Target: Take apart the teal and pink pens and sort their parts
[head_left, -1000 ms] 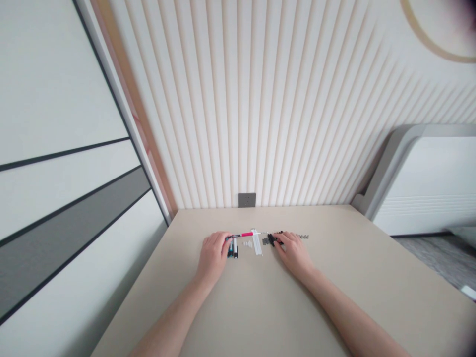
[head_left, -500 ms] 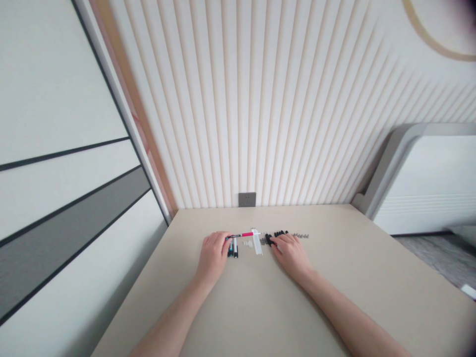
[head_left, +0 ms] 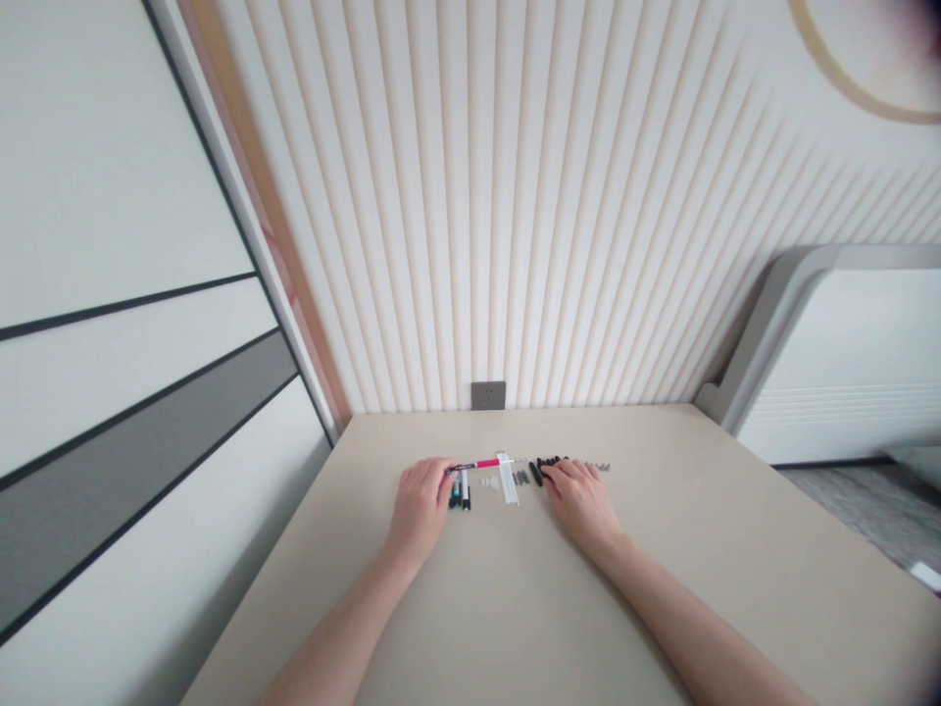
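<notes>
My left hand is closed around one end of a partly assembled pen with a pink section; its thin white tip points right over a bundle of white sticks. Below those left fingers, several pens with black and teal parts lie side by side. My right hand rests on the table, fingers bent and closed on small black tube-like pen parts. Its fingertips partly hide them, so how many it grips is unclear. More black parts lie just behind the fingers.
Small grey pieces like springs sit between the white sticks and the right hand, with more grey pieces beyond it. Small whitish pieces lie left of the sticks. The beige table meets a ribbed wall with a socket.
My right hand has shifted slightly right, with the black parts at its fingertips, uncovering more of the grey pieces. My left hand and the pen have barely moved.
</notes>
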{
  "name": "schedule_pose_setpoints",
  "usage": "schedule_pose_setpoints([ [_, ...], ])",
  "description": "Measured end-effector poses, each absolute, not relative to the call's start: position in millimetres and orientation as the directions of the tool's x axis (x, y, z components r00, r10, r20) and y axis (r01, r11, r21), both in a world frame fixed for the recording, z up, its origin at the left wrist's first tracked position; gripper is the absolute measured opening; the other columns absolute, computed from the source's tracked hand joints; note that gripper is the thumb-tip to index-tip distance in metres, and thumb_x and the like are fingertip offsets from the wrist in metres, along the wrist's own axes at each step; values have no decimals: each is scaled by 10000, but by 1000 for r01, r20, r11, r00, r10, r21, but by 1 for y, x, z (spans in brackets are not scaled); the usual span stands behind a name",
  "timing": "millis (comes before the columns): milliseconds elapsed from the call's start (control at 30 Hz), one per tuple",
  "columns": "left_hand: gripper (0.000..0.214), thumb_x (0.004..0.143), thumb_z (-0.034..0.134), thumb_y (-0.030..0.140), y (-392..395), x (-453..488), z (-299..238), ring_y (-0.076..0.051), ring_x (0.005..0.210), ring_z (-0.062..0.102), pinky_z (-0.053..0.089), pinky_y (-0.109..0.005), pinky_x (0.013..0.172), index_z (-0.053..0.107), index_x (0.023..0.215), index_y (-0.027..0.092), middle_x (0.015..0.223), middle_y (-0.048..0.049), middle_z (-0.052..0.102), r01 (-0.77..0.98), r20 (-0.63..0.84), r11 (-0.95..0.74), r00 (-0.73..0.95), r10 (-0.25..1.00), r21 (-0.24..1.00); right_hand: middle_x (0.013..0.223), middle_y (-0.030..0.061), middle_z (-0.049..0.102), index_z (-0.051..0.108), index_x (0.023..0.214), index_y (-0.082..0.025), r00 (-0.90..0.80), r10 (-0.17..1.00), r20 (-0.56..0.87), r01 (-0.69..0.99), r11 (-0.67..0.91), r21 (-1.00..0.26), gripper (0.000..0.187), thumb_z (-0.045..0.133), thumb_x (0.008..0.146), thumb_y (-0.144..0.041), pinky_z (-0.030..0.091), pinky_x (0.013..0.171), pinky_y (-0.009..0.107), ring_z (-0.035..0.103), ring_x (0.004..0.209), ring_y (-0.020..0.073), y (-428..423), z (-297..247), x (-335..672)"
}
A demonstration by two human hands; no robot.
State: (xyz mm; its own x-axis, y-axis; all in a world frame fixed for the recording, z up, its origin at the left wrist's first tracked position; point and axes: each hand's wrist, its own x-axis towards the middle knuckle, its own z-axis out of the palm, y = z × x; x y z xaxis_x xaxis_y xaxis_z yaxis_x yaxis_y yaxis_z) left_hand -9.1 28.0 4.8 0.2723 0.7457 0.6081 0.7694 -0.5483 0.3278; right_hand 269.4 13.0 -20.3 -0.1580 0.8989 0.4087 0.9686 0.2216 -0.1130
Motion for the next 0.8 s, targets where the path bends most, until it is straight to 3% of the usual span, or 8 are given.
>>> schedule_pose_setpoints([
  [333, 137, 972, 441, 242, 27, -9, 5, -218, 904, 608, 425, -363, 806, 567, 1011, 206, 946, -53, 666, 772, 620, -549, 267, 738, 321, 987, 74, 696, 693, 1057, -221, -161, 886, 436, 972, 218, -84, 239, 475, 958, -219, 353, 813, 349, 599, 911, 223, 11, -18, 270],
  [800, 149, 972, 437, 256, 27, -9, 6, -221, 912, 606, 429, -364, 802, 574, 1010, 211, 942, -61, 668, 775, 614, -544, 267, 742, 321, 969, 55, 713, 701, 1051, -229, -217, 889, 403, 941, 300, -156, 264, 453, 971, -272, 381, 813, 309, 630, 916, 186, 12, -20, 266],
])
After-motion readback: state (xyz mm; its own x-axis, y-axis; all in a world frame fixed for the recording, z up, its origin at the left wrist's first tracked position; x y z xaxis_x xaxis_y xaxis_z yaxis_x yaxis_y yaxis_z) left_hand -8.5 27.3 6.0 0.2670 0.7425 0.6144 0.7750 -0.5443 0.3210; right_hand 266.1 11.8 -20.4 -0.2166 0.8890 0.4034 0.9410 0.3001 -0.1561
